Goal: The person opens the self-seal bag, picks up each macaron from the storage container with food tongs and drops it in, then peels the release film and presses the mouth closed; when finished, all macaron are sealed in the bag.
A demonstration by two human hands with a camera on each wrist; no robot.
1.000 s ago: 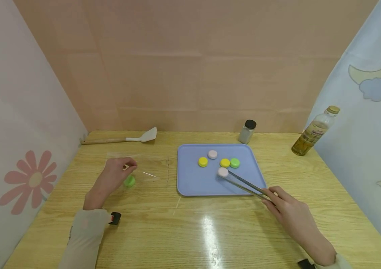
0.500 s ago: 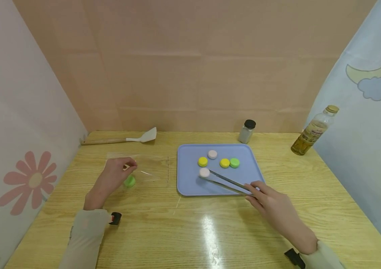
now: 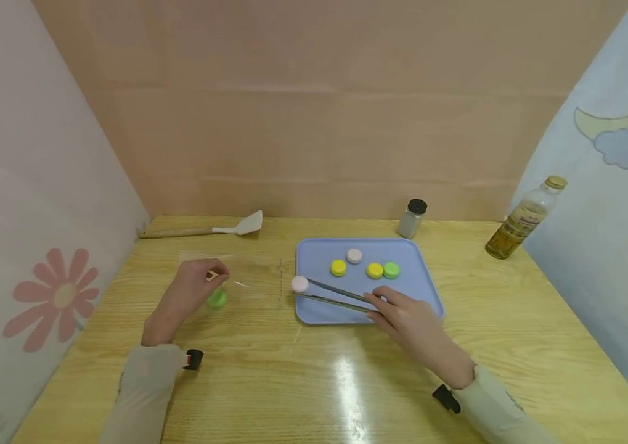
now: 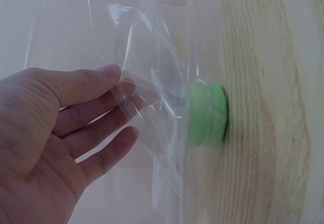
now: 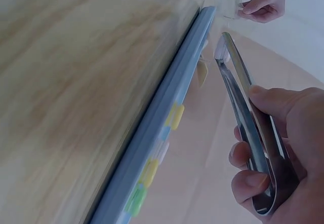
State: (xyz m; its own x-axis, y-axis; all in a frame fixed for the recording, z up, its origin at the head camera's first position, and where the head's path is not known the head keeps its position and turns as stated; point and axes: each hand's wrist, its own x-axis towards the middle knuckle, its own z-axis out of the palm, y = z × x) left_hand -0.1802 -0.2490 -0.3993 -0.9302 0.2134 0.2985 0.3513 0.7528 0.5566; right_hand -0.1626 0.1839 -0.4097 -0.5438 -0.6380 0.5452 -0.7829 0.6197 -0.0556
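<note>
One round pale-pink macaron (image 3: pixel 299 284), clamped in silver metal tongs (image 5: pixel 286 184) gripped by the right hand (image 3: pixel 410 320); shifted to the blue rectangular tray's (image 3: pixel 319 314) left rim, seemingly mid-transfer. Left hand (image 3: pixel 193 287): pinching transparent plastic bag (image 4: pixel 157 82).

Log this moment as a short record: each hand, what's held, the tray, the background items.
Left hand: pinches clear plastic bag
Seen through bag: green macaron
Right hand: holds metal tongs
Tongs grip: pale pink macaron, near tray's left edge
Blue tray: two yellow macarons, second pink macaron, second green macaron
Table's far side: spatula, black-lidded jar, bottle
</note>
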